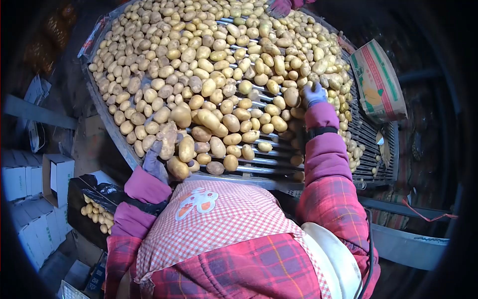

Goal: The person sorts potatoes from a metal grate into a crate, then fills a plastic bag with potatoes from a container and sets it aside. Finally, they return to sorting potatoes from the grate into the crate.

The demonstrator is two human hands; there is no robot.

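Pale yellow-brown potatoes (pixel 199 65) cover a slatted metal sorting table (pixel 256 169) in front of me. My left hand (pixel 157 162), in a grey glove, is at the near left edge, its fingers curled around a few large potatoes (pixel 178 168); dark fingertips show between them. Farther right, my right hand (pixel 314 93) reaches in among the potatoes, gloved in blue-grey with its fingers apart. A large round potato (pixel 292 97) lies just left of it. What is under the right palm is hidden.
Another person's gloved hand (pixel 280 7) is at the far edge of the table. A printed carton (pixel 378 82) leans at the right. White boxes (pixel 37 214) are stacked at lower left, beside a container of potatoes (pixel 97 214). A white trough (pixel 408 246) is at lower right.
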